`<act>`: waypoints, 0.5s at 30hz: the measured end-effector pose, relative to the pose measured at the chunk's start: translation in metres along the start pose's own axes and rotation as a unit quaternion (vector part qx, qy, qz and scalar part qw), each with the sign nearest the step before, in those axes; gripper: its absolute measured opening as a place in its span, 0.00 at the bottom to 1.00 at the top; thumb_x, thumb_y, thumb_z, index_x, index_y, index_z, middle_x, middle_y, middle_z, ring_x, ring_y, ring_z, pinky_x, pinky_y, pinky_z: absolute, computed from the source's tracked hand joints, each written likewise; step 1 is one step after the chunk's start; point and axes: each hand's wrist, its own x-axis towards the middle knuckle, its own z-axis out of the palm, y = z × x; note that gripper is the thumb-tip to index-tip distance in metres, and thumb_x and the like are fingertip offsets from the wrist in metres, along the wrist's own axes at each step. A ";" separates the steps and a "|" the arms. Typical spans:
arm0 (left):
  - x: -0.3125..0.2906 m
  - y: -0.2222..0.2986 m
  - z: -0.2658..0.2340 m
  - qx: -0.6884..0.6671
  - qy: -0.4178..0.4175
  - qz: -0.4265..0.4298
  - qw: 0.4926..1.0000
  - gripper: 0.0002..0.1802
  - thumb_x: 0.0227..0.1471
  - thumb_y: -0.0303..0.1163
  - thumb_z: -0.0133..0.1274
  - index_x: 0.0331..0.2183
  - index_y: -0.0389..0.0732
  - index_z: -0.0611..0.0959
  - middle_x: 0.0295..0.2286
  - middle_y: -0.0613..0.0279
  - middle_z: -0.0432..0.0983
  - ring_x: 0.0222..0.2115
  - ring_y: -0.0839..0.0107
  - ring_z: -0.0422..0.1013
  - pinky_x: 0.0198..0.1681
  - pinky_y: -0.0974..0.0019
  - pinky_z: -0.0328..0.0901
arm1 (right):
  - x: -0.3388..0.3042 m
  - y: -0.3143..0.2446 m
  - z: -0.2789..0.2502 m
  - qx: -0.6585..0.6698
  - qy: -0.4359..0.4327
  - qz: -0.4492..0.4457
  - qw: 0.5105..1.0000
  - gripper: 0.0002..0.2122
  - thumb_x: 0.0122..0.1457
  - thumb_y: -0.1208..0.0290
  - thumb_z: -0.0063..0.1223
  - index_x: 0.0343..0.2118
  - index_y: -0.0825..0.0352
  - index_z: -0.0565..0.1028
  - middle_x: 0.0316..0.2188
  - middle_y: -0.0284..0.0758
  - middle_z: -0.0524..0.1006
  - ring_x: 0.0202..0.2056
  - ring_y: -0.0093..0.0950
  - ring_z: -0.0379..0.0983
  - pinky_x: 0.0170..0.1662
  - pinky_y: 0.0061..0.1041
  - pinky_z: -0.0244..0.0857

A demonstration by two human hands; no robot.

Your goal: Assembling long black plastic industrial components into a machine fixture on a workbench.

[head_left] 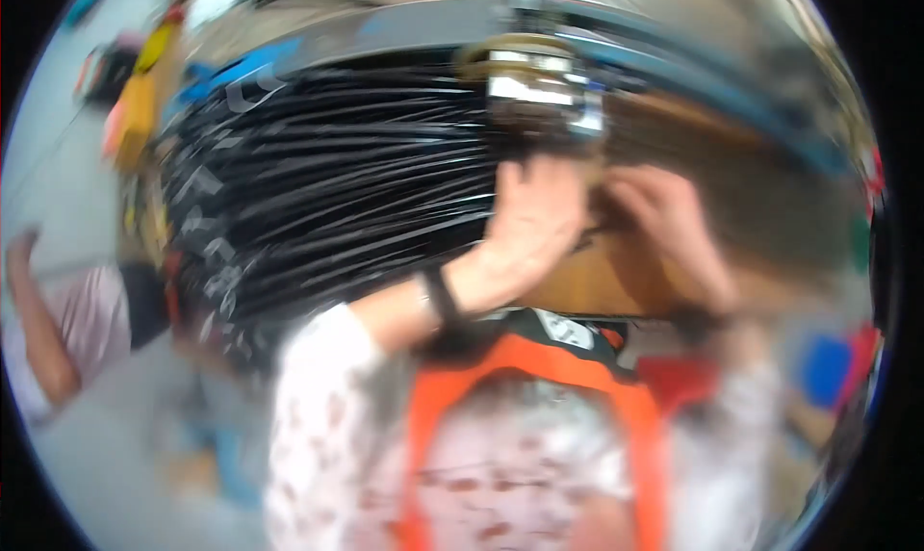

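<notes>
My left hand (539, 209) lies in front of a shiny metal machine head (537, 94), its back up and its fingers stretched forward. A long bundle of glossy black pleated sheeting (356, 180) with pale markings runs up to it from the left. Just right of it, my right hand (669, 214) is bent, with fingers and thumb drawn together toward the left hand. Whatever lies between those fingertips is too blurred and small to name. Under both hands is a brown work surface (597, 280). A dark band circles my left wrist.
A bluish rail (712, 79) crosses behind the machine head. On the left a person (72, 334) is near the sheeting, and a yellow-orange object (140, 103) stands farther back. Blurred blue (825, 368) and red things show at the right.
</notes>
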 end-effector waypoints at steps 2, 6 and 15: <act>-0.011 0.007 -0.003 -0.061 0.153 -0.005 0.986 0.09 0.47 0.30 0.51 0.34 0.40 0.77 0.34 0.55 0.74 0.37 0.61 0.73 0.36 0.55 0.67 | -0.010 0.008 -0.005 0.030 0.020 -0.055 0.998 0.11 0.61 0.70 0.54 0.42 0.69 0.81 0.37 0.41 0.82 0.37 0.31 0.78 0.42 0.28 0.69; -0.010 0.000 -0.005 -0.115 0.111 0.000 0.987 0.09 0.47 0.30 0.54 0.32 0.38 0.75 0.28 0.56 0.76 0.29 0.63 0.76 0.24 0.64 0.71 | -0.006 0.003 0.000 0.197 -0.057 0.094 0.974 0.12 0.64 0.71 0.50 0.46 0.72 0.79 0.32 0.33 0.78 0.33 0.21 0.70 0.37 0.20 0.63; 0.013 0.014 -0.036 -0.121 0.012 0.103 0.987 0.06 0.48 0.28 0.52 0.32 0.40 0.78 0.27 0.58 0.76 0.27 0.62 0.76 0.24 0.60 0.71 | -0.037 0.023 0.005 -0.011 0.132 -0.187 0.973 0.18 0.42 0.90 0.50 0.38 0.68 0.76 0.25 0.41 0.70 0.27 0.40 0.68 0.28 0.35 0.61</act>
